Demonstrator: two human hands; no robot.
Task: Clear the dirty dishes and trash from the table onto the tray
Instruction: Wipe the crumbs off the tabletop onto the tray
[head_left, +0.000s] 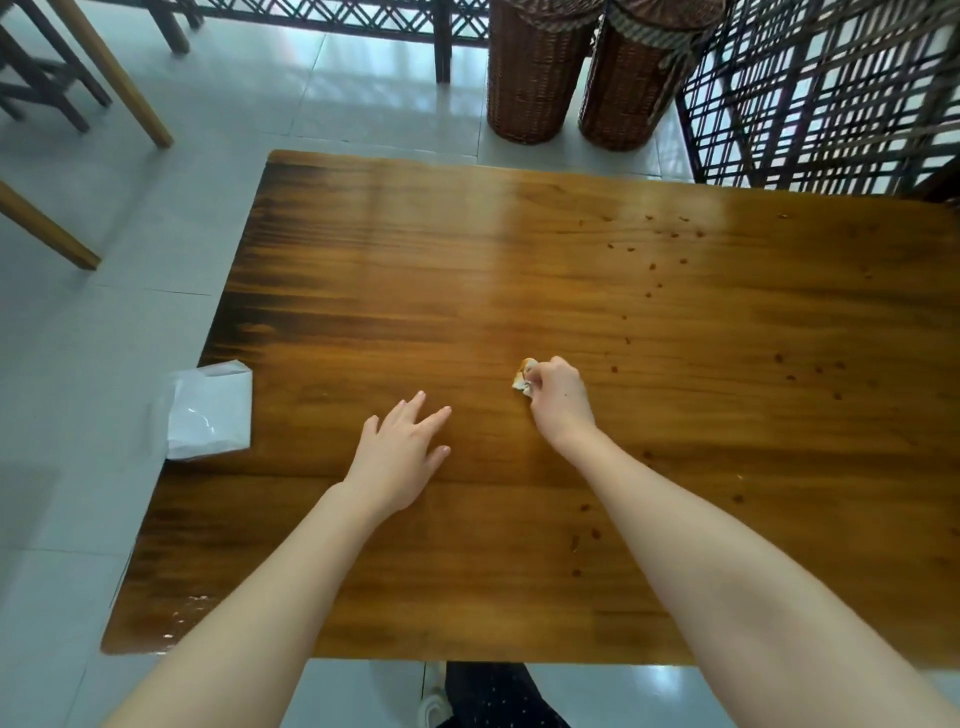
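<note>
My right hand (558, 400) is closed around a crumpled, orange-stained white napkin (523, 378) and presses it on the wooden table (415, 260) near its middle. My left hand (402, 452) lies flat on the tabletop to the left, fingers spread, holding nothing. Several small brown crumbs and stains (675, 249) dot the right half of the table. No tray or dishes are in view.
A white plastic bag (208, 410) hangs at the table's left edge. Two wicker baskets (582, 73) stand on the floor beyond the far edge, with a lattice screen (831, 93) at the right. Wooden furniture legs (109, 67) stand at the upper left.
</note>
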